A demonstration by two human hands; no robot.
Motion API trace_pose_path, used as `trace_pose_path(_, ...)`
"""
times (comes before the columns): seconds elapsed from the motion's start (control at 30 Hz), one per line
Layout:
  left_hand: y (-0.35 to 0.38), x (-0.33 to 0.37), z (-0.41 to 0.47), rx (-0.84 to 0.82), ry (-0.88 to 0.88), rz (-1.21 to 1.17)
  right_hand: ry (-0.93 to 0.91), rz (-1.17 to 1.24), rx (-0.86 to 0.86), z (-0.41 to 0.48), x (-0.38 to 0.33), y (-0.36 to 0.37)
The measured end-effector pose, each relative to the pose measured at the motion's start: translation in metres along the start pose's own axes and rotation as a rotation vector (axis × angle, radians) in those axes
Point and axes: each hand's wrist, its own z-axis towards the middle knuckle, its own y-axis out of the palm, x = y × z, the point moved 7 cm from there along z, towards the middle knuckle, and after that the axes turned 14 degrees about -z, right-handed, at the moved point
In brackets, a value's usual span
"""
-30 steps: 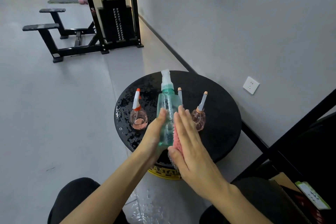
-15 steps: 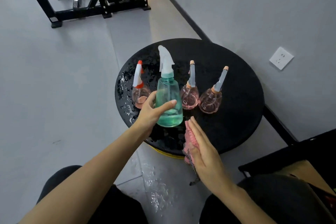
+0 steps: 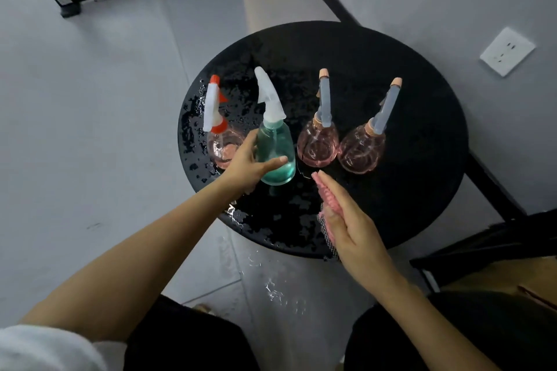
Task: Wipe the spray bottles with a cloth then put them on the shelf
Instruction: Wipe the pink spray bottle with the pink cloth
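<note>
Left arm, bare, extends forward from the lower left; the left grip (image 3: pixel 250 166) is curled round the lower body of the teal bottle (image 3: pixel 275 144), thumb across its near face. Right arm extends from the lower right over the near edge of the counter (image 3: pixel 422 190). The right grip (image 3: pixel 346 220) stands on edge, fingers straight and together, thumb pinning the pink cloth (image 3: pixel 327 196) to the palm.

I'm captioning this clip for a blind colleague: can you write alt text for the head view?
A left hand grips a green spray bottle upright among three pink spray bottles on a wet round black table, while the right hand holds a pink cloth nearby.
</note>
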Motion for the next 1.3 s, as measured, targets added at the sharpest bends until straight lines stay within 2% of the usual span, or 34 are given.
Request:
trace_pose_path(0.37, -0.007, -0.001, 0.021, -0.002, -0.041, 0.187, -0.012, 0.048, 0.019, 0.005, 0.001, 0.001)
trace_pose_path(0.53, -0.002, 0.003, 0.019, 0.066, -0.018, 0.288, -0.023, 0.024, 0.032, 0.006, 0.003, -0.003)
trace_pose_path(0.63, 0.002, 0.004, 0.009, 0.182, 0.081, 0.312, -0.019, 0.023, 0.041, 0.006, 0.004, -0.005)
trace_pose_path(0.73, 0.002, -0.003, -0.016, 0.367, 0.196, 0.263, -0.023, 0.020, 0.064, 0.006, 0.005, -0.009)
trace_pose_path(0.8, 0.010, -0.003, -0.038, 0.413, 0.323, 0.257, -0.028, 0.008, 0.085, 0.006, 0.005, -0.013)
trace_pose_path(0.87, 0.024, 0.000, -0.049, 0.351, 0.415, 0.258, -0.032, 0.001, 0.105, 0.005, 0.005, -0.016)
trace_pose_path(0.93, 0.037, 0.003, -0.045, 0.270, 0.411, 0.274, -0.036, -0.006, 0.113, 0.005, 0.005, -0.020)
trace_pose_path(1.3, 0.075, 0.011, 0.040, 0.023, 0.135, 0.415, -0.004, 0.009, 0.132, 0.000, 0.004, -0.030)
